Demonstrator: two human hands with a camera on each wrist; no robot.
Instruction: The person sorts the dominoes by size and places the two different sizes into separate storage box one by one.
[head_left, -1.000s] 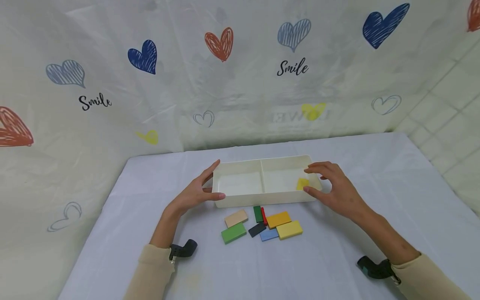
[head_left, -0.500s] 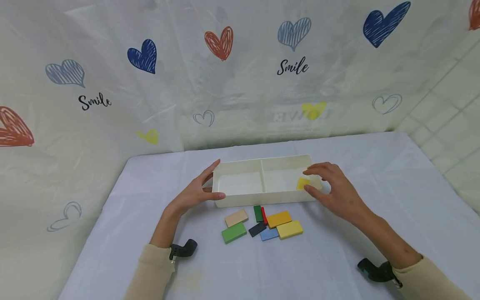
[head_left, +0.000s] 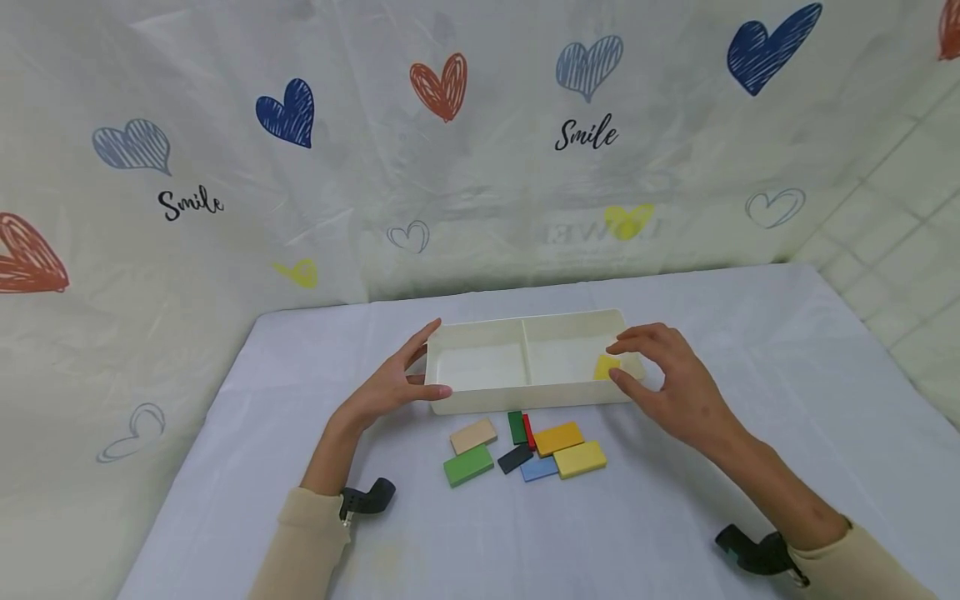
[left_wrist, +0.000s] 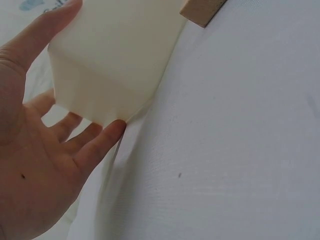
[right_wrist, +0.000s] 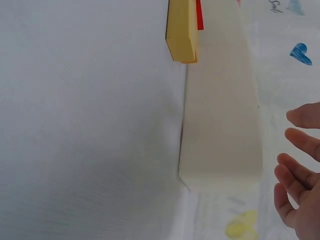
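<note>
A white two-compartment tray (head_left: pixel 480 400) sits across the table. My left hand (head_left: pixel 390 387) grips its left end, the thumb along the front rim; in the left wrist view the fingers (left_wrist: pixel 106 142) press against the end wall. Inside the right compartment, near the tray's right end, lies a small yellow block (head_left: pixel 606 367). My right hand (head_left: pixel 678 387) hovers over that end, thumb and fingertips curved but apart, the thumb overlapping the block's edge in the head view. Nothing shows between the right fingers (right_wrist: pixel 295 182) in the right wrist view, where the front wall hides the block.
Several blocks lie before the tray: beige (head_left: pixel 473 436), light green (head_left: pixel 468 466), dark green (head_left: pixel 517 427), red (head_left: pixel 528 432), black (head_left: pixel 514 458), blue (head_left: pixel 538 468), orange (head_left: pixel 558 438) and yellow (head_left: pixel 580 459). A cloth with printed hearts (head_left: pixel 438 87) hangs behind the table.
The right thumb and fingertips have drawn slightly closer together above the tray's right end. The left hand, tray and blocks look unmoved.
</note>
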